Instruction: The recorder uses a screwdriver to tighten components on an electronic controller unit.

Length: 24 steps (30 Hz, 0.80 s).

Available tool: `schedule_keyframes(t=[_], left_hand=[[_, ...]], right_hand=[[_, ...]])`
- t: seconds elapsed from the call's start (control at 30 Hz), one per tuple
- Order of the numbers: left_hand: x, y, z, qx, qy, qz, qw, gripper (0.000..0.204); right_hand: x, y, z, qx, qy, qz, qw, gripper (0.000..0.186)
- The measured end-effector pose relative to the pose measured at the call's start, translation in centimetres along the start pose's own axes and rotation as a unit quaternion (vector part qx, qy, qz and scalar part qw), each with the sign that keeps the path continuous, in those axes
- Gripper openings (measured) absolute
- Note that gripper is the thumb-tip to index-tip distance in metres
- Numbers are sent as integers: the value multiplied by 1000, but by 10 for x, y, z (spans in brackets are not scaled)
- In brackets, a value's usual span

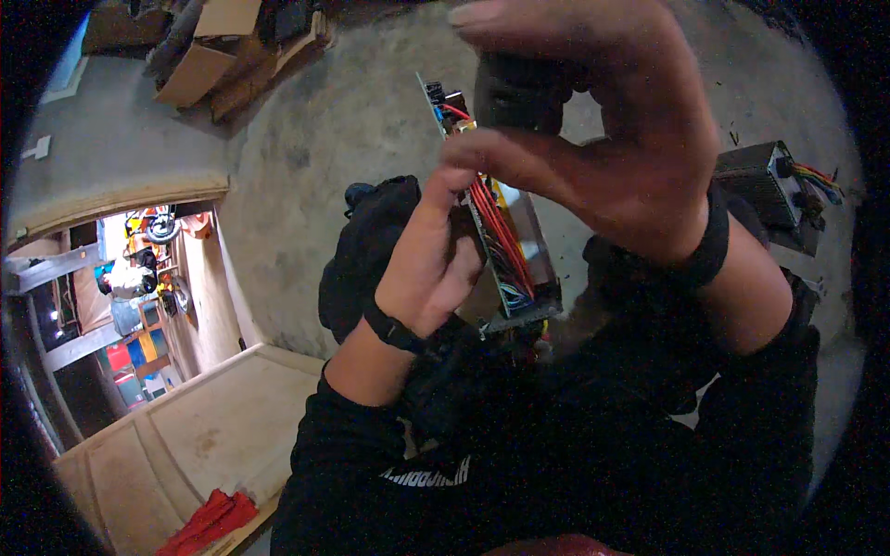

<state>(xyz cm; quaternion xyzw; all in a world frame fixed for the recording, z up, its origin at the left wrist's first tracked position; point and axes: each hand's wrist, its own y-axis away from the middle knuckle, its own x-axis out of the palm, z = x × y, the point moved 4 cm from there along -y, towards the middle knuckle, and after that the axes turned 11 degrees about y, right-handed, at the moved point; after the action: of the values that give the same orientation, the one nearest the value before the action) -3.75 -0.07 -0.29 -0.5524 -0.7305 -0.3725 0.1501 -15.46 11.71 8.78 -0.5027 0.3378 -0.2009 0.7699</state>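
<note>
An open electronic unit point(538, 269), with a circuit board, red and blue wire bundles and a metal casing, stands tilted between my legs. My left hand point(431, 259) grips its left edge, fingers partly hidden behind it. Above it, my right hand point(621, 157) is curled around a black object point(519, 93) that I cannot make out, its thumb close to the board and my left fingertips.
A second metal unit point(756, 185) with coloured cables lies on the concrete floor point(278, 213) at right. Cardboard pieces point(213, 60) lie at upper left. At left are a doorway with stored items beyond, a wooden door panel point(204, 435) and a red cloth point(209, 524).
</note>
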Motion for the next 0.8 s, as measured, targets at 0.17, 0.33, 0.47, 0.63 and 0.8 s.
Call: schedule_keyframes(t=[0.17,0.33,0.47,0.63,0.8], left_hand=[[-16,-14,8,-79,107,-26,991,41],[-2,-17,15,-108,93,-11,990,34],[-22,-13,7,-109,93,-81,986,37],[-10,-12,8,-133,92,-81,983,39],[-20,-6,7,-77,54,-53,994,36]], right_hand=[[17,15,13,271,237,-64,931,39],[14,23,-21,124,242,-124,954,30],[26,16,-16,163,181,-146,959,26],[16,11,-5,91,94,-143,981,26],[-3,-5,4,202,54,-37,977,28]])
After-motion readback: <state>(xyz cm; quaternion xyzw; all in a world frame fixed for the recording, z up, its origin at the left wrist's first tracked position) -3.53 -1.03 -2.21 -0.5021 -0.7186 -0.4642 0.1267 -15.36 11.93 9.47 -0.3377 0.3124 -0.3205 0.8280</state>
